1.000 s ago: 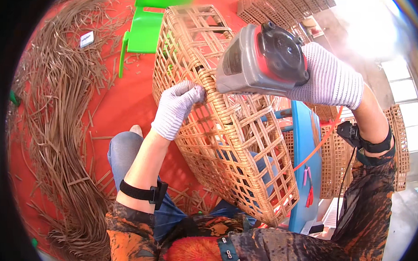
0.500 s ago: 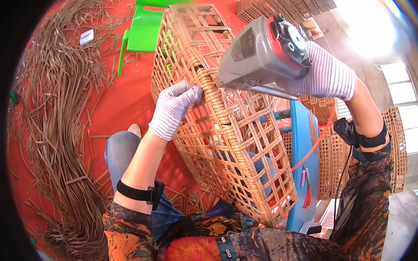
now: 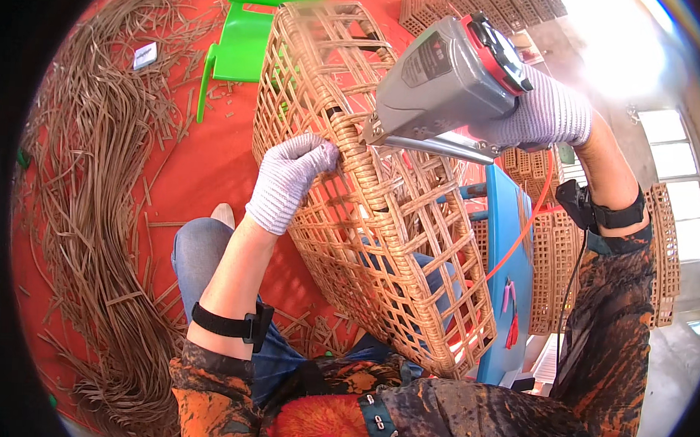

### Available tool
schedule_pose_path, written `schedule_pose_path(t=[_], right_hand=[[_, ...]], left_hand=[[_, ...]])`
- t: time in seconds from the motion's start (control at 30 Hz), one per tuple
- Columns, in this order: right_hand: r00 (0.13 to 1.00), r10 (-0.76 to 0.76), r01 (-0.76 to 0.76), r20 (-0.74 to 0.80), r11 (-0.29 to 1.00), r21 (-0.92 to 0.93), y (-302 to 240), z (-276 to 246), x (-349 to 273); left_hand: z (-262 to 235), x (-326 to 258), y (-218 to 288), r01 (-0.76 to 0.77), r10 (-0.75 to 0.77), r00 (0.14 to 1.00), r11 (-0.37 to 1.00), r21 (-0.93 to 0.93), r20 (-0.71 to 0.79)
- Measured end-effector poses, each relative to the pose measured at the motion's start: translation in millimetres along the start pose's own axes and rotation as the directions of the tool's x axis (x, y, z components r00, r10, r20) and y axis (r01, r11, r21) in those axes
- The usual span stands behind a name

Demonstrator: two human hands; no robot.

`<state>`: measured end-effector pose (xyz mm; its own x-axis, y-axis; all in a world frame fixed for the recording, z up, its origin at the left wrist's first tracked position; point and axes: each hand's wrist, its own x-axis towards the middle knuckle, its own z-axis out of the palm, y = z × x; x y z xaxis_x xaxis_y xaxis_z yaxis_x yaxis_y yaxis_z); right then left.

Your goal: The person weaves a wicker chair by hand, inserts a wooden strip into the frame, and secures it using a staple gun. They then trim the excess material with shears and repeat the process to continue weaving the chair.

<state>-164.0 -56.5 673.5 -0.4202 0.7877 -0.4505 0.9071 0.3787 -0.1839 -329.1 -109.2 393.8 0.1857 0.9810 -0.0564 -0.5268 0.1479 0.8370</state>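
Left hand [image 3: 288, 182] first: gloved fingers curled and pressed together, pinching the wrapped rim strand of the woven basket [image 3: 381, 219] right where the weave thickens, fingertips tucked against the coil. Right hand [image 3: 540, 117], also gloved, is wrapped tight around the grip of a grey power stapler [image 3: 447, 75] with a red band at its back end; fingers closed around the handle, though the trigger finger itself is hidden behind the tool body, so I cannot tell how it sits. The stapler's metal nose points at the rim just beside the left fingertips, touching or nearly touching the wrapped strand. The basket lies tilted across the person's lap, open lattice side facing up, its lower end near the patterned shirt, its upper end reaching toward a green plastic chair [image 3: 244, 45]. An orange hose [image 3: 531, 225] loops down from the tool past a blue table edge [image 3: 503, 247]. Black bands ring both wrists. On the left, a big heap of loose rattan strips [image 3: 96, 210] spreads over the red floor [image 3: 190, 167]; more woven baskets are stacked on the right [image 3: 665, 253].
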Motion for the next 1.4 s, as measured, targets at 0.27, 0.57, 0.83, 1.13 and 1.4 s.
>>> schedule_pose_path(t=[0.27,0.57,0.83,1.13,1.4], right_hand=[[0.981,0.181,-0.179,0.066,0.983,-0.027,-5,-2,7],[0.998,0.038,-0.031,0.047,0.990,-0.139,7,2,2],[0.966,0.243,-0.190,-0.093,0.903,0.386,17,19,-97],[0.666,0.709,-0.456,-0.232,0.633,0.626,159,111,-280],[0.308,0.930,-0.809,-0.203,0.368,0.459,298,289,-431]], left_hand=[[-1,-1,-1,-0.008,0.008,1.000,1.000,0.012,-0.007],[0,0,2,0.033,-0.032,0.999,0.998,0.059,-0.014],[-1,4,-18,0.011,-0.008,0.998,0.998,0.062,-0.063],[14,-6,0,0.000,0.005,0.989,0.999,0.033,-0.145],[-6,-1,-16,0.042,-0.030,0.970,0.998,0.045,-0.243]])
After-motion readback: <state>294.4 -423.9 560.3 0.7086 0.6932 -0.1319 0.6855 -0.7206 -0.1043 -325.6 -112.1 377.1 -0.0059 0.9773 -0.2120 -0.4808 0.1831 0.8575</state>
